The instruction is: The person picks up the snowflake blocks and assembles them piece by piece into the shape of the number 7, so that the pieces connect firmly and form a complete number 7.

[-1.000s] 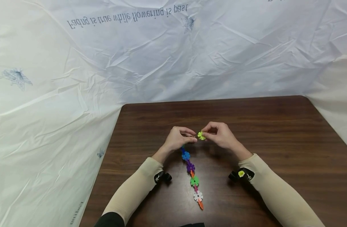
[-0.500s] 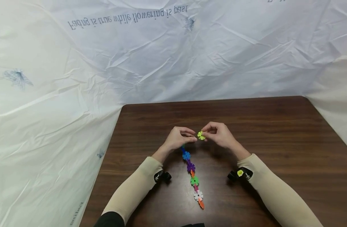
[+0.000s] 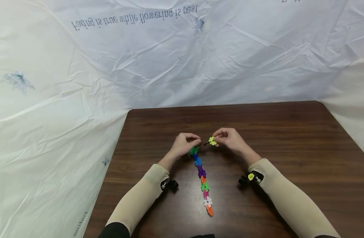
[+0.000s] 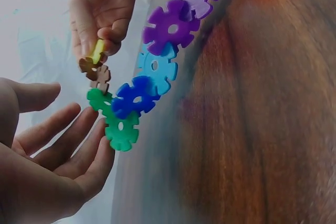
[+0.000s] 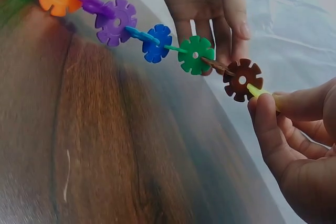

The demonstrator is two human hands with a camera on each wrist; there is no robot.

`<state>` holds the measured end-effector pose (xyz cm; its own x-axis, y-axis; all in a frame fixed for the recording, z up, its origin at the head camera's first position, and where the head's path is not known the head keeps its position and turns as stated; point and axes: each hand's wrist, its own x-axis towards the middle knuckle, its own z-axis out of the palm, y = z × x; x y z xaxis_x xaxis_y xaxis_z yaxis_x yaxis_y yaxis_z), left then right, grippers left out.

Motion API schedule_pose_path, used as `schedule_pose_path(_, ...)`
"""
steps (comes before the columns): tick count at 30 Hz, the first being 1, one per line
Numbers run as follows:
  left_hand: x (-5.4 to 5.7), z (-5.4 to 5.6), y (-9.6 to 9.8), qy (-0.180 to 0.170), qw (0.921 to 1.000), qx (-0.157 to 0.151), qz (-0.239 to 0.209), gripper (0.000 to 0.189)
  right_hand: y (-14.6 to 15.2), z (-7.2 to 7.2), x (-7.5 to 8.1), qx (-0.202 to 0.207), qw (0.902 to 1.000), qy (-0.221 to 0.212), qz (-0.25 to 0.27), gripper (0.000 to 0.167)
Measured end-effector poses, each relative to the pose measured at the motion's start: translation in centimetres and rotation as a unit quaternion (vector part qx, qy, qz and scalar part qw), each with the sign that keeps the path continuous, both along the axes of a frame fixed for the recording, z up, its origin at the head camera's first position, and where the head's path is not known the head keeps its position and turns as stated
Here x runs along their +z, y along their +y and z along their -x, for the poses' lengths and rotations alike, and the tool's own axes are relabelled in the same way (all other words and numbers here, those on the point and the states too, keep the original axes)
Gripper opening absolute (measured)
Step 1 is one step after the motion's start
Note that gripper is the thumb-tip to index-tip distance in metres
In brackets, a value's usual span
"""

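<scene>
My right hand pinches a yellow notched plastic disc between thumb and fingertips. In the right wrist view, that disc is slotted into a brown disc, at the end of a chain of interlocking discs. A second brown one, a green disc and a blue disc follow. My left hand is beside the green part. In the left wrist view, thumb and fingers are spread apart, fingertips right at the green discs. The chain runs toward the body, through a white disc to an orange disc.
The brown wooden table extends around the chain, its far edge against a wrinkled white sheet with printed text. A small black camera is strapped to the left wrist, another to the right.
My left hand has loosened and drawn slightly left, uncovering the green and brown discs. The yellow disc has shifted slightly right, and the chain's near end has moved slightly away from the body.
</scene>
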<state>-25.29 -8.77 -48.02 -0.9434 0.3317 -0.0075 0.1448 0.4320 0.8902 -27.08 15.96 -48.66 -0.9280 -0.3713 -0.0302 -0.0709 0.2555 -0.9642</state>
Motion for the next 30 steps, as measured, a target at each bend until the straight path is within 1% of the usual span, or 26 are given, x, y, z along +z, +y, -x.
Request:
schedule_pose_path(7,0.0,0.1,-0.1,-0.003,1.0000,0.007,-0.005,0.029,0.2,0.6,-0.5,-0.021,0.9994,-0.028,-0.007,0.019)
schedule_pose_path(11,-0.1,0.0,-0.2,-0.003,0.9999,0.014,0.003,0.028,0.4,0.7,-0.9,-0.026,0.9990,-0.027,-0.026,0.020)
schedule_pose_path(15,0.0,-0.2,-0.4,-0.004,0.9998,0.017,0.010,0.028,0.6,0.7,-1.1,-0.027,0.9976,-0.010,-0.063,0.019)
schedule_pose_path(19,0.0,-0.2,-0.4,-0.002,0.9999,0.014,0.008,0.028,0.8,0.6,-1.3,-0.029,0.9936,0.017,-0.108,0.015)
schedule_pose_path(25,0.1,-0.1,-0.4,0.005,0.9999,0.012,0.011,0.028,0.9,0.6,-1.3,-0.038,0.9803,0.068,-0.182,0.010)
schedule_pose_path(30,0.1,-0.2,-0.4,0.007,0.9997,0.014,0.016,0.027,0.9,0.4,-1.1,-0.046,0.9694,0.096,-0.221,0.008)
